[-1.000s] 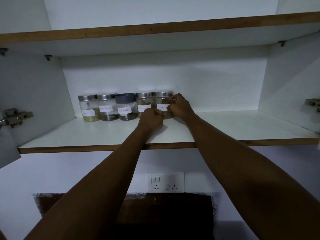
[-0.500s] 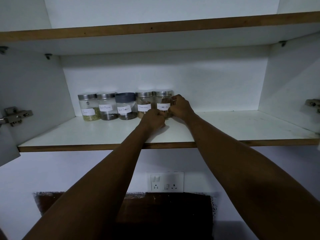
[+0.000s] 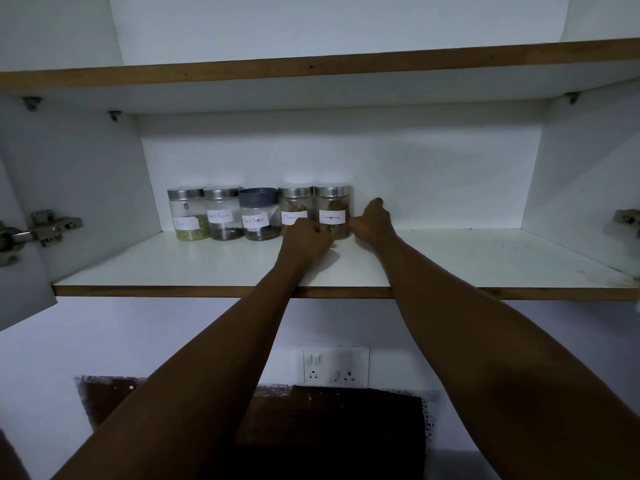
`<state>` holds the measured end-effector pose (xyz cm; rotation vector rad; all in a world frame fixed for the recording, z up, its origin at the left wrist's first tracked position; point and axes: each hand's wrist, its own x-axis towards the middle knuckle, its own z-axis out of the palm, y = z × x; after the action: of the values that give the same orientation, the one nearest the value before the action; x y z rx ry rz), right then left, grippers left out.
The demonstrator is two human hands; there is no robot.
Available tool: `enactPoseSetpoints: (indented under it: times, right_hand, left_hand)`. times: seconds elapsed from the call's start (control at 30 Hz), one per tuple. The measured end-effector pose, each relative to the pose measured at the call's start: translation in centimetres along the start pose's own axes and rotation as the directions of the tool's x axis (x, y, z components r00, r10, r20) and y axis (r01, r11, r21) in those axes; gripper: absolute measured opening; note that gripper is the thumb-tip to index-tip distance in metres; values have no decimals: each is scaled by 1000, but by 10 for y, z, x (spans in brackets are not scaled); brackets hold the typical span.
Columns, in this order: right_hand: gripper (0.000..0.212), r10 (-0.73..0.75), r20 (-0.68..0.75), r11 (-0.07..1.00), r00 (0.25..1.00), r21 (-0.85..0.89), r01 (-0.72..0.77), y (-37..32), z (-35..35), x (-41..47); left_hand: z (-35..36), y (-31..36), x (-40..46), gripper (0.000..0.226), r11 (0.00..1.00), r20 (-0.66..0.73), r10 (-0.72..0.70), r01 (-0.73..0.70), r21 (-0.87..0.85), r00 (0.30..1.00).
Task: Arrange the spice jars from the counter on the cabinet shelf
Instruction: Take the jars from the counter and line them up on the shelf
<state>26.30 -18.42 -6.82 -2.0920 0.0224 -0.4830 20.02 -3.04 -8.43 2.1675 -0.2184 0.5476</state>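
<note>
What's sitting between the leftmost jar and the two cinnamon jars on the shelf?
In the head view, two black pepper jars: one with a silver lid, then one with a dark lid, between the leftmost jar and the cinnamon jars.

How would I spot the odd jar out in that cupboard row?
Look at the lower cabinet shelf, where five jars stand in a row against the back wall. Count to the middle one, the dark-lidded jar. Its lid is dark grey, while the four others have shiny silver lids.

Five spice jars (image 3: 258,213) in row, centre left of frame: four steel-lidded, one dark-lidded; two hands (image 3: 373,220)
</note>
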Motion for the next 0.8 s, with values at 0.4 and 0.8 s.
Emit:
enactPoseSetpoints:
  times: [0.4, 0.8]
  right_hand:
    - [21, -255, 80, 850, 964, -456, 263, 10, -48, -153]
    - [54, -183, 217, 983, 959, 37, 179, 176, 83, -366]
  left_hand:
    - [22, 22, -129, 39, 729, -87, 451, -311, 609, 888]
    - [79, -148, -326, 39, 981, 269, 192, -184, -56, 944]
